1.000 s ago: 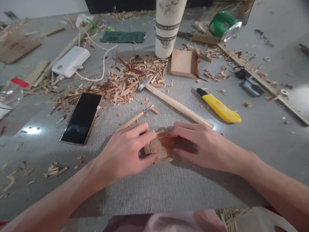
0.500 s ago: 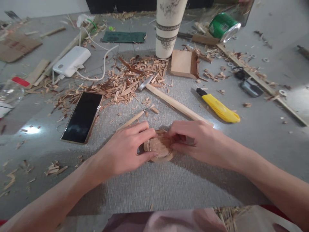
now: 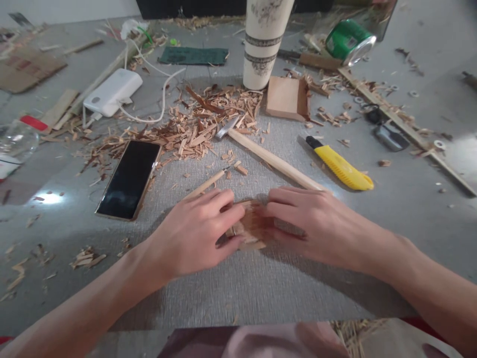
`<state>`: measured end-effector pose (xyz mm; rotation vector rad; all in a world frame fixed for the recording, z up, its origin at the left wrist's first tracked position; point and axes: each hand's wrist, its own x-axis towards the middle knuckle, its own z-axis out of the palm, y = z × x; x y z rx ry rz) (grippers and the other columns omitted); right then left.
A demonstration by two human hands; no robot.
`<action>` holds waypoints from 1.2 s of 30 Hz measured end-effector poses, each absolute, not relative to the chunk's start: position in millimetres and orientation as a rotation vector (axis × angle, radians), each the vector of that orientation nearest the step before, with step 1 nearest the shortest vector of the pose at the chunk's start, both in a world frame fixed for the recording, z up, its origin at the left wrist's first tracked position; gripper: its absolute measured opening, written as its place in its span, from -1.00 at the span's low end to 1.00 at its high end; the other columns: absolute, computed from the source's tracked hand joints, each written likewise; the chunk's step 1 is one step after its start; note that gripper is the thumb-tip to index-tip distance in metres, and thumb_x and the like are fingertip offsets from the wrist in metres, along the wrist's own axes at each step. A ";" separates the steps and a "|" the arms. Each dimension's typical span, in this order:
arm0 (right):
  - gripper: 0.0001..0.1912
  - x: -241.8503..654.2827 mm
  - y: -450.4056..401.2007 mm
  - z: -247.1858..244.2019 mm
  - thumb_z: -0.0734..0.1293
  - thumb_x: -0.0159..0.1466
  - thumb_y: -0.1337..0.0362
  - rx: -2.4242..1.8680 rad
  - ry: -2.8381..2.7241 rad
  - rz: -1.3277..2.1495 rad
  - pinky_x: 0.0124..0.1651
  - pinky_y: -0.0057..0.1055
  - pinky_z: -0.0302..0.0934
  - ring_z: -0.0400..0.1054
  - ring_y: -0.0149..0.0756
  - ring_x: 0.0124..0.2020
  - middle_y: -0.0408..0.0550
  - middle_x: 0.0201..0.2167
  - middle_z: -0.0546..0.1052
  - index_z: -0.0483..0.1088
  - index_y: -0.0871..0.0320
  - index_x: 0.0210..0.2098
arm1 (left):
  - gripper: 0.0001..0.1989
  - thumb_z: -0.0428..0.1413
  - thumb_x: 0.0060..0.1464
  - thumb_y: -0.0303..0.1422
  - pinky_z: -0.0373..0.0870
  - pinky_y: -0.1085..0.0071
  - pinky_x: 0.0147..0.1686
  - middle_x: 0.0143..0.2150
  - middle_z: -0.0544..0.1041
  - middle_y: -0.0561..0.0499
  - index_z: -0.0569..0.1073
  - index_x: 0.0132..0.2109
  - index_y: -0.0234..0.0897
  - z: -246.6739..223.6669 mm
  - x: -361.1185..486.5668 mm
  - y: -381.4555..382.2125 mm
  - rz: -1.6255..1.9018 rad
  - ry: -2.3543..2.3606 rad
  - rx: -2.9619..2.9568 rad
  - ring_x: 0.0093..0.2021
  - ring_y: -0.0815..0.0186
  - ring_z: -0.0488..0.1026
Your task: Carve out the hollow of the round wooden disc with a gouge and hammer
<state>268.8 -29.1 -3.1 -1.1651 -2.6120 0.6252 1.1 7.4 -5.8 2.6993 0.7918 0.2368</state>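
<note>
Between my hands, low over the grey table, is a small roundish wooden piece (image 3: 250, 226), blurred, with part of it covered by fingers. My left hand (image 3: 201, 231) grips its left edge, thumb in front and fingers behind. From the other side my right hand (image 3: 313, 216) has its fingers at the right edge; their tips are smeared by motion. A thin wooden-handled tool with a dark pointed tip (image 3: 206, 184) lies just beyond my left hand. The hammer (image 3: 276, 159) rests with its handle end beside my right hand, and a yellow utility knife (image 3: 343, 166) lies farther right.
Wood chips (image 3: 194, 124) are heaped mid-table. A phone (image 3: 128, 181) and a white power bank with a cable (image 3: 114, 92) lie left. At the back stand a paper cup (image 3: 263, 54) and a shallow wooden box (image 3: 286, 97); a green can (image 3: 348, 42) lies on its side.
My right fingers have shifted and spread slightly at the wooden piece, which now looks darker and more blurred on its right side. The whole view has moved slightly.
</note>
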 end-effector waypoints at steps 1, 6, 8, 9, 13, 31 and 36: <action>-0.87 268.8 -29.7 -3.0 0.35 0.46 0.29 -1.175 -2.610 0.611 -0.20 -0.28 0.17 0.40 -0.25 -0.23 -0.08 -0.23 0.51 0.51 0.14 -0.04 | -0.78 0.27 0.29 -0.24 0.44 0.24 -0.25 -0.12 0.49 -0.03 0.52 -0.04 -0.26 -5.5 1.2 7.1 0.239 0.800 2.703 -0.17 0.16 0.50; -0.86 263.9 -28.0 -1.6 0.41 0.44 0.19 -1.208 -2.605 0.504 -0.23 -0.29 0.13 0.42 -0.27 -0.25 -0.14 -0.27 0.53 0.47 0.12 -0.20 | -0.76 0.29 0.27 -0.24 0.43 0.24 -0.27 -0.14 0.50 0.00 0.54 -0.01 -0.27 -7.0 0.9 7.4 0.263 0.818 2.655 -0.19 0.18 0.52; -0.78 261.0 -26.0 1.0 0.41 0.44 0.12 -1.181 -2.639 0.430 -0.27 -0.29 0.09 0.40 -0.28 -0.29 -0.15 -0.30 0.51 0.44 0.11 -0.26 | -0.77 0.28 0.27 -0.25 0.43 0.24 -0.28 -0.14 0.50 0.00 0.54 -0.02 -0.28 -7.8 0.5 8.1 0.268 0.811 2.652 -0.20 0.18 0.52; -0.75 259.6 -25.0 2.7 0.42 0.44 0.09 -1.171 -2.662 0.389 -0.29 -0.28 0.07 0.39 -0.28 -0.31 -0.16 -0.32 0.50 0.43 0.11 -0.28 | -0.78 0.27 0.28 -0.25 0.42 0.24 -0.28 -0.14 0.50 -0.01 0.54 -0.03 -0.28 -8.1 0.4 8.4 0.272 0.807 2.656 -0.20 0.18 0.51; -0.73 254.8 -23.0 9.9 0.47 0.39 0.10 -1.125 -2.767 0.230 -0.36 -0.25 -0.03 0.37 -0.26 -0.35 -0.14 -0.36 0.47 0.43 0.13 -0.33 | -0.83 0.26 0.26 -0.28 0.40 0.26 -0.30 -0.16 0.50 0.00 0.52 -0.08 -0.26 -8.6 0.5 9.5 0.277 0.814 2.670 -0.22 0.19 0.49; -0.88 256.0 -35.3 7.3 0.37 0.44 0.31 -1.248 -2.731 0.228 -0.40 -0.25 -0.11 0.39 -0.27 -0.38 -0.16 -0.37 0.49 0.43 0.12 -0.27 | -0.58 0.17 0.39 -0.23 0.49 0.14 -0.03 -0.01 0.56 -0.10 0.44 0.28 -0.30 -2.2 -17.3 23.9 0.137 0.530 2.756 -0.02 0.08 0.52; -0.95 257.9 -46.6 1.6 0.34 0.46 0.32 -1.344 -2.608 0.305 -0.39 -0.27 -0.10 0.40 -0.27 -0.39 -0.16 -0.35 0.52 0.45 0.12 -0.17 | -0.37 0.28 0.29 -0.10 0.45 -0.01 0.11 0.32 0.49 -0.33 0.43 0.30 -0.48 9.4 -12.5 1.1 0.060 0.540 3.052 0.21 -0.12 0.48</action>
